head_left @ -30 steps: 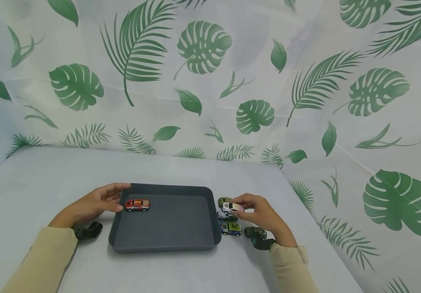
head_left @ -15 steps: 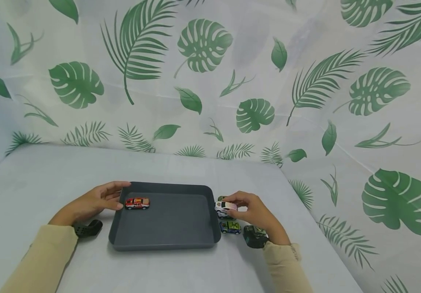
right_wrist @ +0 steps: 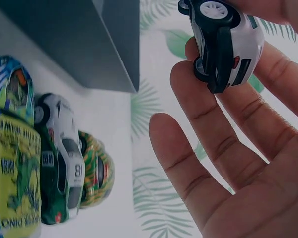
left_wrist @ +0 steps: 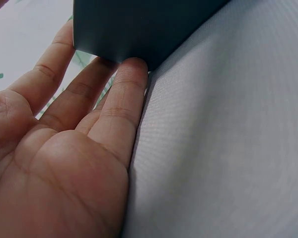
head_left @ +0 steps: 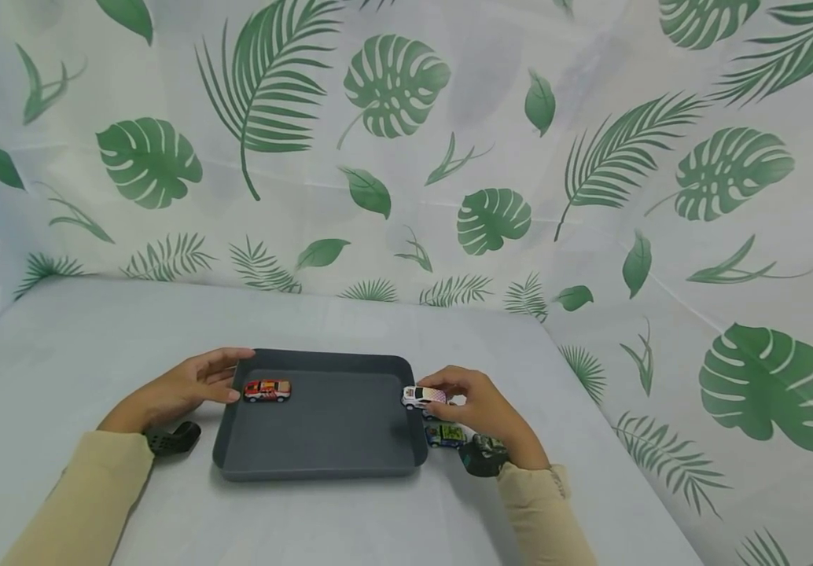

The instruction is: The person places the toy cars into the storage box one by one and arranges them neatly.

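My right hand [head_left: 480, 405] pinches a white toy car [head_left: 417, 395] between thumb and fingers, at the right rim of a grey tray [head_left: 321, 428]. Seen from the right wrist, the car's rear and wheels show above the tray's outer wall, the other fingers spread below. A red toy car [head_left: 267, 391] stands inside the tray, near its left wall. My left hand [head_left: 176, 393] rests against the tray's left side, fingers extended, their tips touching the outer wall [left_wrist: 124, 29].
Beside the tray's right wall lie a yellow-topped blue toy car [head_left: 446, 434], a green-and-white one [right_wrist: 67, 163] and a camouflage one [right_wrist: 100, 171]. Another dark car is partly hidden by the right wrist's camera [head_left: 480, 456]. A leaf-printed curtain [head_left: 378, 173] hangs behind the white table [head_left: 336, 519].
My right hand has carried the white toy car leftward, from above the other cars to the tray's right rim. The left hand and the red car have stayed in place.
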A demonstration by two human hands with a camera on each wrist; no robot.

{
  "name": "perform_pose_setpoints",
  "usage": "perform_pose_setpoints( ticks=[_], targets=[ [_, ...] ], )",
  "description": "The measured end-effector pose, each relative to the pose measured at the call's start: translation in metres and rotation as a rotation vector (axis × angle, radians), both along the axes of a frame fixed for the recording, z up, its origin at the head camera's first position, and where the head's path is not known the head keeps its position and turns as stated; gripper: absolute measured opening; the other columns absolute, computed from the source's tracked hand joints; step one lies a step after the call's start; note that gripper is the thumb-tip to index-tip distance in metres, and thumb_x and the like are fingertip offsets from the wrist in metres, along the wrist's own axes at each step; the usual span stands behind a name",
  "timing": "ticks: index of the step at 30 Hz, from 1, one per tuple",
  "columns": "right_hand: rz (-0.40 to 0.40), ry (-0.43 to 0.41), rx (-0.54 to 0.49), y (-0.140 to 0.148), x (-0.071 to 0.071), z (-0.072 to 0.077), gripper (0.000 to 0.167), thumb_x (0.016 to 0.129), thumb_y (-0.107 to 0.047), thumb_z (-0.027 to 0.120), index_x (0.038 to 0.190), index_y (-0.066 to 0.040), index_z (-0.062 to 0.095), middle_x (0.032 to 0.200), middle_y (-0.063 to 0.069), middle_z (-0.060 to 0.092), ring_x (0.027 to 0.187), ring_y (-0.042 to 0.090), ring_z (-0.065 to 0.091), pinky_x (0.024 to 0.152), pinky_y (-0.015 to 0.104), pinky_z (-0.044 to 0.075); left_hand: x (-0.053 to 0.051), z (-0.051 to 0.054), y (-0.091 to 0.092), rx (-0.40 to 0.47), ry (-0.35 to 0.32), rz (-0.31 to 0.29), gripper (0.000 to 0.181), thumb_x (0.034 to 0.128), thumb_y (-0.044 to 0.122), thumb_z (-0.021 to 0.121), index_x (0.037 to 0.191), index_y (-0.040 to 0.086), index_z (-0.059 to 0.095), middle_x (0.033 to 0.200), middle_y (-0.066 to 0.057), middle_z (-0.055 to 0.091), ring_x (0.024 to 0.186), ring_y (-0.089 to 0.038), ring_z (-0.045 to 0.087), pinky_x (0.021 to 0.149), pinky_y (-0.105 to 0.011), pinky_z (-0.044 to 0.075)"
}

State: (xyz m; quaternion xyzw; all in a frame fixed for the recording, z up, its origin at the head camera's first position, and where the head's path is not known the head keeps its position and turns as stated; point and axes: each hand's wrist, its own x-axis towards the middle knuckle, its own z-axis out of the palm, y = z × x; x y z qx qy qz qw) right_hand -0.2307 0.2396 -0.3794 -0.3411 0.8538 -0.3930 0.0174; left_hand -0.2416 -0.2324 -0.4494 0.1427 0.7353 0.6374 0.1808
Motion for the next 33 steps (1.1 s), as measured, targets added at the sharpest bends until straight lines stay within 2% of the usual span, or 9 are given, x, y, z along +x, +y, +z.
perform_pose_setpoints(
  ticks=[9,19,28,33],
  targets=[
    [0.004,-0.017,-0.002,-0.011,0.001,-0.001,0.027,0.094,0.001,0.081,0.12,0.005,0.077,0.11,0.013,0.076,0.091,0.012,0.068,0.085,0.029,0.061,0.001,0.0,0.0,0.017,-0.001,-0.007,0.089,0.0949,0.011,0.08,0.166,-0.006,0.029,0.173,-0.034,0.023,0.16,-0.057,0.019,0.127,-0.07,0.023],
    [0.012,-0.02,0.014,-0.024,0.002,0.001,0.029,0.095,-0.004,0.082,0.122,0.003,0.077,0.111,0.012,0.075,0.094,0.016,0.07,0.089,0.036,0.063,0.0,0.0,-0.001,0.017,0.004,-0.008,0.09,0.0951,0.011,0.08,0.166,-0.006,0.028,0.174,-0.034,0.018,0.16,-0.058,0.014,0.127,-0.071,0.019],
    [0.019,-0.045,0.022,-0.035,0.003,0.001,0.029,0.095,-0.004,0.081,0.122,0.004,0.077,0.111,0.012,0.075,0.095,0.013,0.066,0.092,0.036,0.062,0.001,-0.001,-0.001,0.027,0.004,-0.011,0.089,0.0945,0.01,0.08,0.166,-0.007,0.029,0.174,-0.034,0.019,0.16,-0.058,0.014,0.127,-0.071,0.019],
    [0.02,-0.063,0.004,-0.043,0.003,-0.001,0.028,0.095,-0.004,0.081,0.122,0.003,0.077,0.11,0.012,0.075,0.095,0.016,0.066,0.092,0.037,0.062,0.0,-0.001,-0.001,0.027,0.004,-0.006,0.089,0.0941,0.01,0.08,0.166,-0.006,0.029,0.174,-0.033,0.021,0.16,-0.057,0.016,0.127,-0.071,0.02]
  ],
)
